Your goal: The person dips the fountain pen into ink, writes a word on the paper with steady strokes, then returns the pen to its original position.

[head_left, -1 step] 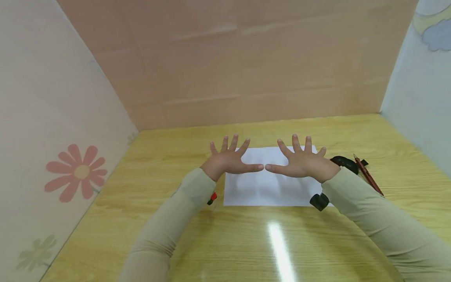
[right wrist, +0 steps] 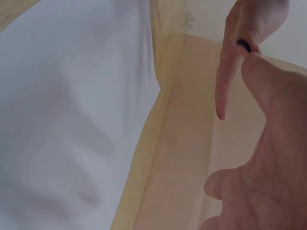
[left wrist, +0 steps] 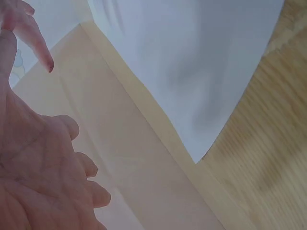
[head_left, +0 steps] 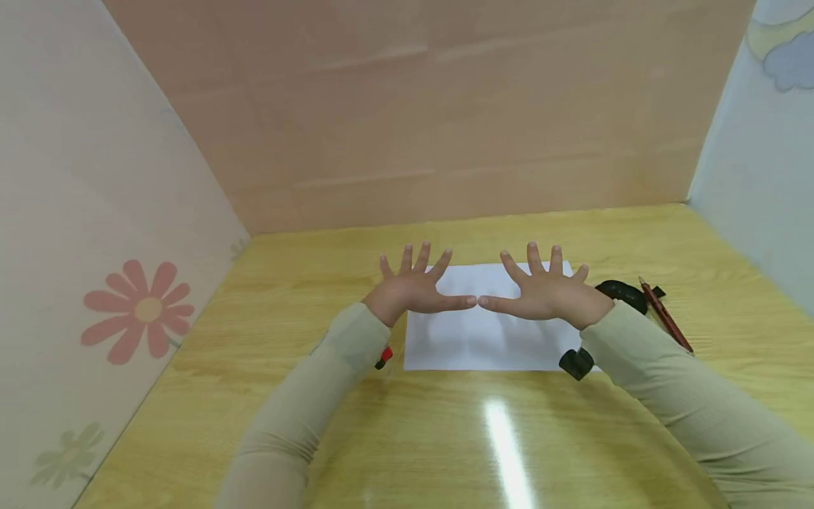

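Note:
Both hands hover above a white sheet of paper (head_left: 473, 343), fingers spread wide and nothing held. The left hand (head_left: 416, 291) is over the sheet's left part, its thumb pointing right. Over the right part is the right hand (head_left: 550, 295), thumb pointing left. The two thumb tips meet or nearly meet; whether they touch I cannot tell. In the left wrist view the left palm (left wrist: 38, 163) shows beside a corner of the sheet. The right palm (right wrist: 264, 187) appears at the right of its own wrist view, with shadows of fingers on the paper.
Right of the paper, a reddish-brown pencil (head_left: 666, 318) lies beside a black curved object (head_left: 622, 293), partly hidden by the right wrist. A black cylinder (head_left: 576, 363) shows under the right sleeve, a small red-and-black piece (head_left: 384, 358) by the left. Walls enclose the wooden table (head_left: 407, 452).

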### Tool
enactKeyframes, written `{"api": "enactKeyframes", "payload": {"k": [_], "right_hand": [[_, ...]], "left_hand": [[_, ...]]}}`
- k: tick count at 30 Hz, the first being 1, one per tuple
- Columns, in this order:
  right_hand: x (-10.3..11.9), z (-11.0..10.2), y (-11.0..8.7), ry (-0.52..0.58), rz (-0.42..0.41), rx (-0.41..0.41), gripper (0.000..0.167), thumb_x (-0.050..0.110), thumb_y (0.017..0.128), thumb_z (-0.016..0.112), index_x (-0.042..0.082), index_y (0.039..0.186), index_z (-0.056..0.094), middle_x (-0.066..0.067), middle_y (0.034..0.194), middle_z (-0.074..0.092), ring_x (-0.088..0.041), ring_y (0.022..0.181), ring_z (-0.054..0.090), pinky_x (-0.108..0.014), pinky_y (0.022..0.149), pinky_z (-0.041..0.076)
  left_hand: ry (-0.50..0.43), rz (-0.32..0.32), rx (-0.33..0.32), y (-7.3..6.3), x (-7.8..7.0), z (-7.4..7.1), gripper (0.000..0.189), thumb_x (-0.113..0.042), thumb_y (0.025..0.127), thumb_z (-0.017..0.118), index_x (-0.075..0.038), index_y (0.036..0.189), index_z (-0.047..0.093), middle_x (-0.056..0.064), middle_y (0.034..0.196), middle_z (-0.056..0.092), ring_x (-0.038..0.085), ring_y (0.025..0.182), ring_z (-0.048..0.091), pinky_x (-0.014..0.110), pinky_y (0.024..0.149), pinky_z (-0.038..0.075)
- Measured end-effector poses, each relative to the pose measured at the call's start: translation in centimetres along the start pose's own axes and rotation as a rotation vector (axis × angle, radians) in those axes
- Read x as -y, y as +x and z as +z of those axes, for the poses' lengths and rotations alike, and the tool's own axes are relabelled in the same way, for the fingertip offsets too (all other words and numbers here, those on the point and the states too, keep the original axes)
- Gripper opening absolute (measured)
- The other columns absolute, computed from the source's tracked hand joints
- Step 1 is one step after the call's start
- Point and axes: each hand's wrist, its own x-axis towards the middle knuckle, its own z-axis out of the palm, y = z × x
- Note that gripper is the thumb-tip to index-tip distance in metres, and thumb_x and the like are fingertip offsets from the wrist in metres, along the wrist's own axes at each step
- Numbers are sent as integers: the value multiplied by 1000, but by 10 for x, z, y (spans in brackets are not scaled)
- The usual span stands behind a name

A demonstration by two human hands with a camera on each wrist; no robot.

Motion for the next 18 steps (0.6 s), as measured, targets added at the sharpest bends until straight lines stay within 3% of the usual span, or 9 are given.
{"api": "enactKeyframes", "payload": {"k": [9, 18], "right_hand": [[-10, -7, -9, 24, 29, 4, 114, 90, 68, 25, 16, 150, -1, -31, 148, -16, -60, 127, -21, -82, 81, -8], [-49, -12, -31, 61, 90, -16, 113, 87, 71, 29, 12, 150, -3, -38, 145, -13, -68, 122, -14, -83, 78, -6]], "left_hand": [[-21, 3, -19, -2, 10, 3, 102, -89, 68, 33, -41, 142, -19, -1, 150, -30, 27, 135, -31, 62, 100, -21], [-49, 5, 0, -4, 33, 8, 103, -85, 70, 38, -38, 144, -17, 0, 151, -29, 28, 136, -29, 60, 102, -19]]}}
